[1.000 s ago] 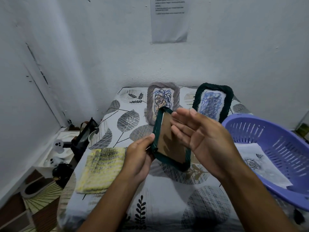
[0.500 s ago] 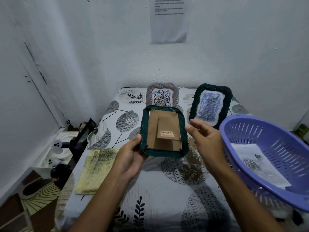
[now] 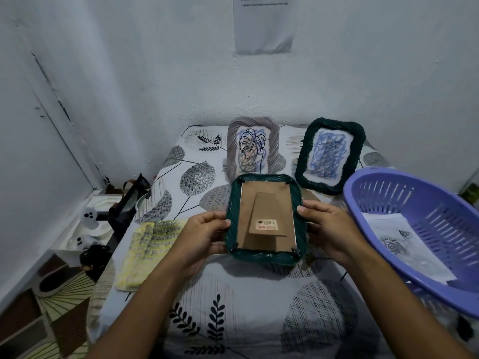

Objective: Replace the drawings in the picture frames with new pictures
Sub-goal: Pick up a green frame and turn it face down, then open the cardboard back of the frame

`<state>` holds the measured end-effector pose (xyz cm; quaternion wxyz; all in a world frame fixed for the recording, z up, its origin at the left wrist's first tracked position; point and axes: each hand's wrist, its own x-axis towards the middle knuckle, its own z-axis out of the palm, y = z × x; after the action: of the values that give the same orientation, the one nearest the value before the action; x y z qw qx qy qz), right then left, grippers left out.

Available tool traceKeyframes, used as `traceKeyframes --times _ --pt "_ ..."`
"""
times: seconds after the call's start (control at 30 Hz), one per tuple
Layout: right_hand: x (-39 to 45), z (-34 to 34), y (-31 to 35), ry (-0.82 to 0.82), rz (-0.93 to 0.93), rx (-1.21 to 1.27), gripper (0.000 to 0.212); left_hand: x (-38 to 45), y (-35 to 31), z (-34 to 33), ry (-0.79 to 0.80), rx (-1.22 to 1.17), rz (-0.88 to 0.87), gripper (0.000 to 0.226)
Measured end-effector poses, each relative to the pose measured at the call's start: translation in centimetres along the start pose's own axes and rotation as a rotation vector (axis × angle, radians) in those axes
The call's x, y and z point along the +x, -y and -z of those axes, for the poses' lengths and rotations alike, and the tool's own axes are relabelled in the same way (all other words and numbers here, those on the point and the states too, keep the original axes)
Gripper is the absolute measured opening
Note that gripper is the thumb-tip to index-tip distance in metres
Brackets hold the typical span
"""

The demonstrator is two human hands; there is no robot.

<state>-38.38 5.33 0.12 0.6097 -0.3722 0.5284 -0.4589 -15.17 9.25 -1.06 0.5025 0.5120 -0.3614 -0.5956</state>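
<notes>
Green woven frame, cardboard back facing the camera, gripped at centre frame by left hand and right hand on opposite edges, above a leaf-print cloth.

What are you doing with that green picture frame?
A person is holding a green woven frame with both hands, the left hand on one side and the right hand on the other. Its brown cardboard back faces up, not yet opened. Two more frames stand against the wall: a grey frame and another dark green frame, both with scribbled drawings inside. New pictures on paper wait in the purple basket on the right.
</notes>
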Motion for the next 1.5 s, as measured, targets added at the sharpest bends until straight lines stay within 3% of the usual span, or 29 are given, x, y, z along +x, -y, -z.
traceKeyframes --times 0.17,0.47,0.77,0.87,0.97,1.07,1.13,1.27,1.5 --pt "0.1 0.9 -1.0 0.034 -0.097 -0.108 0.021 -0.4 0.5 0.1 -0.043 0.319 0.051 0.011" --pt "0.3 1.0 -1.2 0.066 -0.141 -0.459 0.012 -0.7 0.4 0.9 0.005 0.594 0.104 0.009" --pt "0.6 0.5 -2.1 0.100 -0.080 -0.638 0.013 -0.2 1.6 1.6 -0.065 0.751 0.064 0.011" --pt "0.9 0.6 -2.7 0.084 0.017 -0.764 0.012 0.1 1.8 1.7 -0.102 0.953 -0.084 0.026" --pt "0.7 0.6 -2.9 0.065 0.296 -0.957 0.035 0.3 1.6 2.0 -0.176 1.059 -0.401 0.052" --pt "0.4 0.3 -3.0 0.304 0.345 -1.013 0.082 0.6 1.7 1.8 0.076 1.001 -0.467 0.078" --pt "0.4 0.2 -3.4 0.406 0.322 -1.110 0.097 0.7 2.2 1.5 0.205 1.096 -0.422 0.089" --pt "0.4 0.4 -4.0 0.501 0.293 -1.284 0.102 0.6 2.9 1.5 0.335 1.241 -0.336 0.099" --pt "0.5 0.7 -4.3 0.522 0.312 -1.343 0.114 0.5 3.2 1.2 0.355 1.350 -0.316 0.097"
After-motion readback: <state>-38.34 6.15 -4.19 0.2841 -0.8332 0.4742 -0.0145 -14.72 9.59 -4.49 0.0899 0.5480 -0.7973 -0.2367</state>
